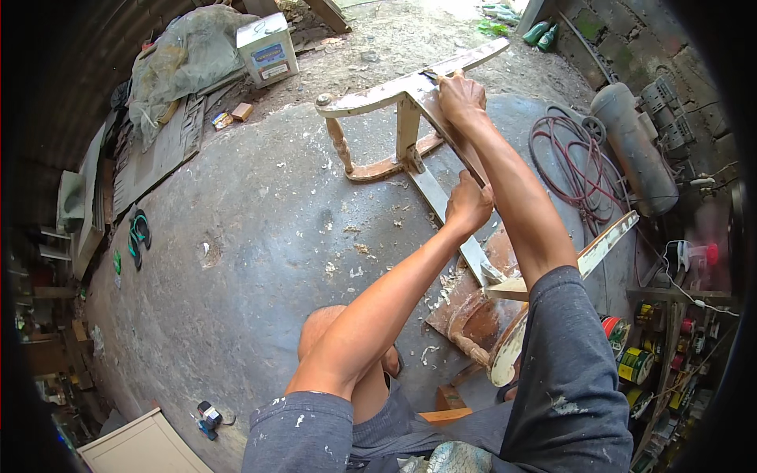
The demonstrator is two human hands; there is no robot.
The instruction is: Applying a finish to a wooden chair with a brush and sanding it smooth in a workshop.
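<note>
A wooden chair frame (363,101) with worn, peeling white paint lies tilted on the floor in front of me. It has curved arms, straight rails and turned spindles (337,142). My right hand (460,98) is closed at the far end of a rail, around a small dark tool (430,76). Only the tool's tip shows, so its exact kind is unclear. Nearer to me, my left hand (471,205) grips the same rail, its fingers partly hidden. My right forearm crosses over part of the frame.
Paint flakes litter the concrete floor (260,236). An air compressor tank (635,146) and a coiled red hose (564,150) stand at right, above shelved cans (635,364). A white box (268,55) is at the far left; flip-flops (139,236) lie left.
</note>
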